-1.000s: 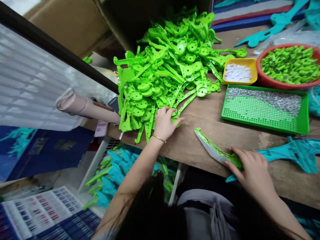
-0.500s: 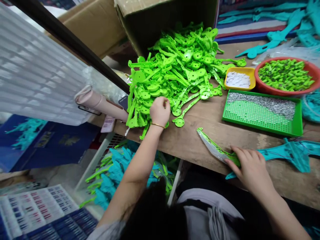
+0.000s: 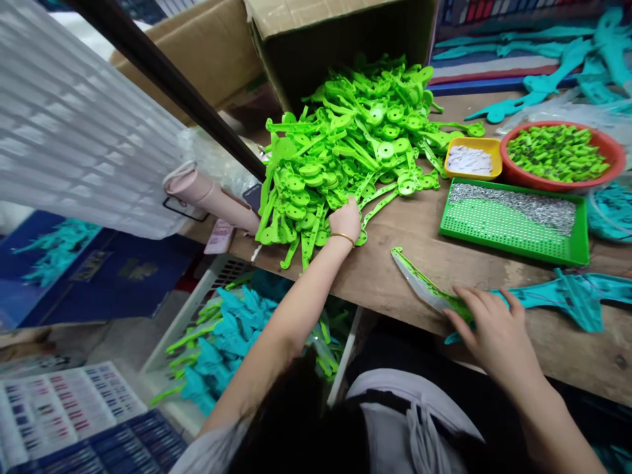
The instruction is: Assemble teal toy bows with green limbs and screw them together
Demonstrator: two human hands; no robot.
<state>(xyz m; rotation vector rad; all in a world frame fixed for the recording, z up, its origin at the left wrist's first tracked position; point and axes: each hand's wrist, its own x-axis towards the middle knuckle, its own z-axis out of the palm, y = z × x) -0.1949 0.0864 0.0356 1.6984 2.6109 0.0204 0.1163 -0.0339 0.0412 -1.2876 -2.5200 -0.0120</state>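
My left hand (image 3: 345, 218), with a thin gold bracelet at the wrist, is at the right front edge of a heap of bright green plastic parts (image 3: 316, 161). Its fingers are curled down among the parts, and what they hold, if anything, is hidden. On the bench, my right hand (image 3: 491, 329) has its thumb and fingers around the near end of a long green plastic part with a pale blade-like strip (image 3: 419, 284). Under and behind that hand lies a turquoise plastic piece (image 3: 573, 296).
A green perforated tray (image 3: 518, 245) of small metal pieces stands ahead of my right hand. Behind it are a yellow dish (image 3: 473, 172) and a red bowl (image 3: 563, 183) of small green parts. A cardboard box (image 3: 296, 20) backs the heap; below sits a white crate (image 3: 172, 336).
My left hand has moved right along the front of the heap and reaches down among the parts there. My right hand stays on the green part with the pale strip.
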